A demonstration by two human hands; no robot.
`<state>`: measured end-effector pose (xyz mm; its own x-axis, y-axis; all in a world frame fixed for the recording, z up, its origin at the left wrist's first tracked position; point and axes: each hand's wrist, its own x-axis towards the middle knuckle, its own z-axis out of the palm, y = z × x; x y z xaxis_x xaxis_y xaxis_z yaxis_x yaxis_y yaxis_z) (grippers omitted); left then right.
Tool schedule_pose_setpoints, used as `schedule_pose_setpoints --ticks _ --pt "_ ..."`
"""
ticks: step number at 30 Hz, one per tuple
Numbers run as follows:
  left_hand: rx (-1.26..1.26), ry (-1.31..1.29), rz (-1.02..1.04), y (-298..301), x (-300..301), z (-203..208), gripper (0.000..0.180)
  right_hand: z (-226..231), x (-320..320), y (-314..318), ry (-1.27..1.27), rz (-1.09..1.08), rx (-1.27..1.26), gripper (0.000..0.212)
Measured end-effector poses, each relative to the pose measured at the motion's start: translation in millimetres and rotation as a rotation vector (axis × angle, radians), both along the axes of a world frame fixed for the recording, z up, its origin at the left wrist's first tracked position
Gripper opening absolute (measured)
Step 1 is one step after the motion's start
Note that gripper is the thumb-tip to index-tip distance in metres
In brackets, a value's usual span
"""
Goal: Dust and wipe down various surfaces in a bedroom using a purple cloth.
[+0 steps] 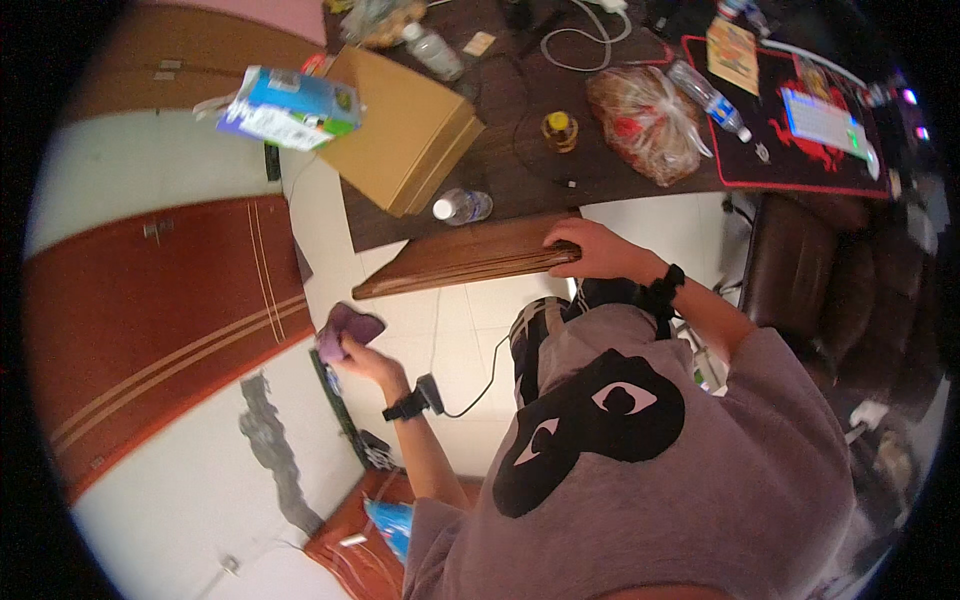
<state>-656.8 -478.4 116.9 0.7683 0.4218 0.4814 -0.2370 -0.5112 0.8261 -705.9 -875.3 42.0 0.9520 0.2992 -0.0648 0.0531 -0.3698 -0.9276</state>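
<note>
In my left hand [369,364] is a crumpled purple cloth [352,328], with the fingers closed round it. That hand is off to the left, over the pale floor and apart from the desk. My right hand [603,252] grips the right end of a brown wooden panel [460,255] with a ridged edge. The panel slants out below the front edge of the dark desk [520,185]; how it is held up there is hidden. Each wrist wears a black strap, and a cable hangs from the left one.
On the desk stand a cardboard box [395,130], a blue packet [295,105], a clear bottle [463,206], a yellow-capped bottle [560,130] and a filled plastic bag [645,120]. Farther right lies a lit keyboard [822,118] on a red-edged mat. A brown leather chair [790,260] stands at right.
</note>
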Motion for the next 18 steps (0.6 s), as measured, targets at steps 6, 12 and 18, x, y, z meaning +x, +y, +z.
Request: schedule_pose_setpoints --ticks 6,12,18 --pt "0.805 0.412 -0.567 -48.8 12.9 -28.3 0.036 -7.6 1.2 3.7 -0.035 0.049 0.066 0.045" --pt "0.581 0.475 -0.746 -122.7 -17.4 -48.5 0.041 -4.1 -3.2 3.8 0.011 0.003 0.057 0.048" --pt "0.584 0.211 -0.954 -168.9 -47.1 -52.5 0.043 1.2 -14.4 3.6 0.032 -0.041 -0.016 0.051"
